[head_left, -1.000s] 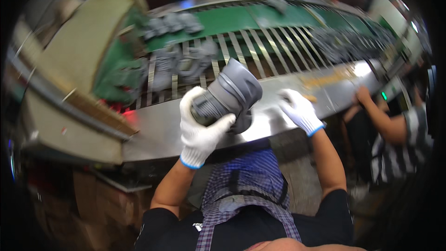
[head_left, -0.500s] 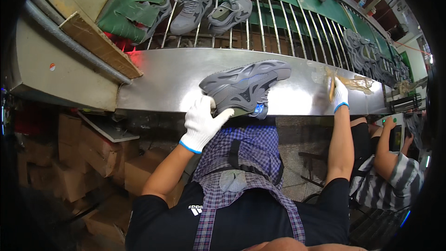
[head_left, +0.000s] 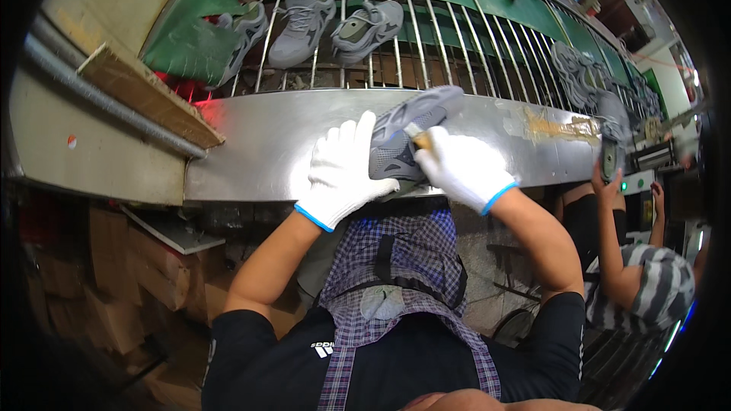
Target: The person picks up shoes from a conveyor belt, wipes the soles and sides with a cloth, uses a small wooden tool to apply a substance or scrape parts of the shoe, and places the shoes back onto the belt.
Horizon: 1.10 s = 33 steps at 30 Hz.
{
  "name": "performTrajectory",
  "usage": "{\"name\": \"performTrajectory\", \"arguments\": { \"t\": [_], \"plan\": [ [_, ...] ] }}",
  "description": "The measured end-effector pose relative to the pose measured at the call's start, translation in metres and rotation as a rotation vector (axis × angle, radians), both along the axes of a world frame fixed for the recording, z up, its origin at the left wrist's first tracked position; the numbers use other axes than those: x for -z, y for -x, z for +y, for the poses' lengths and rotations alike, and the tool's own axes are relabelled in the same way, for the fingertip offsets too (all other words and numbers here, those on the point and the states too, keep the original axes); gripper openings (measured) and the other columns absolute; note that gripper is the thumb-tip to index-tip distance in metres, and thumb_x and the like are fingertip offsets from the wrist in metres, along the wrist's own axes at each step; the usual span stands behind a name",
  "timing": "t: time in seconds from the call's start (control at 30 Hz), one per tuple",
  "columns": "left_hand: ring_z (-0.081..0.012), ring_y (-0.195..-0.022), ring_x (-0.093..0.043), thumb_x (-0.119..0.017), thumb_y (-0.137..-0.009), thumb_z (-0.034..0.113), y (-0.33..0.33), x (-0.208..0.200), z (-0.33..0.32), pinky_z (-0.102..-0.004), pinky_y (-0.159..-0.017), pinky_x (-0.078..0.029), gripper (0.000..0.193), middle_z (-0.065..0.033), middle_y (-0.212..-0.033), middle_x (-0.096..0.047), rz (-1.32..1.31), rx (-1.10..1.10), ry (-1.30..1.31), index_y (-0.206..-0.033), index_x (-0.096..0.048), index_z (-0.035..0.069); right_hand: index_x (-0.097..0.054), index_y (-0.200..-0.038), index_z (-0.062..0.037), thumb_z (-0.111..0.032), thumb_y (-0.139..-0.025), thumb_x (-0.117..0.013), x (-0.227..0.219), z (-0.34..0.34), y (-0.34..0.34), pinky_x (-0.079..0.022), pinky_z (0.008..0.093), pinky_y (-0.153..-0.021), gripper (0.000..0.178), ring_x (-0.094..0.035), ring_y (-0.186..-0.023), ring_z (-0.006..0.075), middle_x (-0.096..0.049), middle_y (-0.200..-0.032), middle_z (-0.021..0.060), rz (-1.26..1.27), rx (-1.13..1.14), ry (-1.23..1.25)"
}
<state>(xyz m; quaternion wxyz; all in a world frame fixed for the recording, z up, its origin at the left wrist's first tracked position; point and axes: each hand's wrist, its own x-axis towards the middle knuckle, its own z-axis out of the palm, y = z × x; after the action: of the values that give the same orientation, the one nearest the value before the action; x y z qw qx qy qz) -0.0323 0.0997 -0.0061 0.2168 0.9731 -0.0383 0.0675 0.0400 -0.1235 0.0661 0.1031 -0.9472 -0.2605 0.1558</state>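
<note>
A grey sneaker (head_left: pixel 397 154) is tilted on its side over the metal bench, with its toe pointing to the far right. My left hand (head_left: pixel 339 164), in a white knit glove, grips it at the heel end, thumb on the near side and fingers up along the sole. In my gloved right hand (head_left: pixel 464 167) is a small brush (head_left: pixel 418 135) with a yellowish-brown handle and a pale tip, touching the sneaker's upper side. Glove and motion blur partly hide the brush.
The metal bench (head_left: pixel 259 129) has a brown glue-stained patch (head_left: pixel 563 128) at right. Beyond it, grey sneakers (head_left: pixel 303 27) stand on a roller conveyor (head_left: pixel 449 46) with green belting. A co-worker (head_left: pixel 640 281) at right holds another shoe (head_left: pixel 611 141). Cardboard boxes (head_left: pixel 152 266) lie at lower left.
My right hand has moved left from the stained patch to the sneaker, bringing the brush. The sneaker has turned steeper, and my left fingers have spread upward. The co-worker has raised a shoe.
</note>
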Motion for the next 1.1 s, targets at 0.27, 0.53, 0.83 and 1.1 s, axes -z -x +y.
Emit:
{"name": "performTrajectory", "arguments": {
  "t": [0.27,0.53,0.83,1.1],
  "plan": [
    [-0.0387,-0.100,-0.061,-0.085,-0.077,0.048,-0.003,0.023,-0.004,-0.0498,-0.086,-0.052,0.102,-0.0194,-0.118,-0.059,-0.327,0.001,-0.084,-0.154,-0.045,-0.006,-0.060,-0.120,-0.0020,-0.035,-0.106,-0.068,0.007,0.010,0.048,-0.060,0.0463,-0.065,0.037,-0.075,-0.075,0.0380,-0.075,-0.090,0.0190,0.088,-0.275,-0.132],
    [-0.0429,-0.124,-0.059,-0.100,-0.062,0.048,-0.005,0.005,0.016,-0.0518,-0.106,-0.050,0.123,-0.0233,-0.141,-0.056,-0.094,0.041,-0.087,-0.159,-0.040,0.001,-0.063,-0.116,-0.0086,-0.048,-0.109,-0.057,0.027,-0.049,-0.056,-0.061,0.0497,-0.072,0.041,-0.076,-0.076,0.0384,-0.075,-0.083,0.0181,-0.159,-0.106,0.030],
    [-0.0445,-0.136,-0.056,-0.100,-0.063,0.046,-0.032,-0.039,0.038,-0.0496,-0.117,-0.047,0.124,-0.0261,-0.143,-0.057,0.191,0.135,-0.164,-0.159,-0.039,-0.002,-0.065,-0.131,-0.0085,-0.053,-0.102,-0.067,0.145,-0.174,-0.037,-0.059,0.0519,-0.086,0.053,-0.076,-0.097,0.0443,-0.076,-0.107,0.0263,-0.118,0.664,-0.493],
    [-0.0407,-0.103,-0.074,-0.090,-0.075,0.047,-0.134,-0.050,-0.093,-0.0524,-0.089,-0.059,0.072,-0.0196,-0.111,-0.072,0.078,0.288,-0.420,-0.126,-0.061,0.004,-0.067,-0.132,-0.0153,-0.043,-0.093,-0.077,0.176,-0.136,-0.018,-0.061,0.0534,-0.076,0.048,-0.075,-0.082,0.0429,-0.077,-0.094,0.0200,-0.660,0.757,-0.463]
  ]
}}
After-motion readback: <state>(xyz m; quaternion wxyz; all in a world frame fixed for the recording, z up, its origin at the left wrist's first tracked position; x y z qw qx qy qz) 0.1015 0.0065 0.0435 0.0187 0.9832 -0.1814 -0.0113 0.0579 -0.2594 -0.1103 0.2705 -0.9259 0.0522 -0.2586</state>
